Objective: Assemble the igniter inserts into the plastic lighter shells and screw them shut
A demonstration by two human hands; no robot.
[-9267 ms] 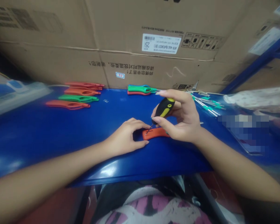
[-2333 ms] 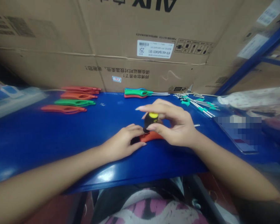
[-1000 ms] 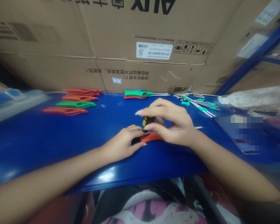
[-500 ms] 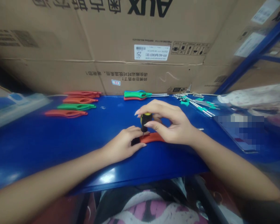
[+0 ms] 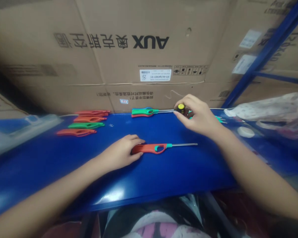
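My left hand [image 5: 123,150] is closed round the handle end of an orange long-nosed gas lighter [image 5: 150,148], which lies on the blue table. The lighter's green trigger shows in its guard, and its metal tube points right. Raised over the back right of the table, my right hand [image 5: 197,114] grips a screwdriver [image 5: 180,108] with a yellow and black handle; its shaft is hidden. Behind that hand are metal tubes with green parts [image 5: 221,119], partly covered by it. Left of the hand lie lighters with green, blue and red bodies [image 5: 144,112] and metal tubes.
Several red, orange and green lighter shells [image 5: 86,125] lie in a stack of rows at the back left. A clear plastic tray [image 5: 22,132] stands at the far left. Large cardboard boxes [image 5: 124,59] wall off the back. A blue metal post [image 5: 265,49] slants at the right.
My right hand has lifted the screwdriver off the lighter and carried it to the back right. The lighter's trigger and tube now show. My left hand still holds the lighter, and the camera view has tilted up.
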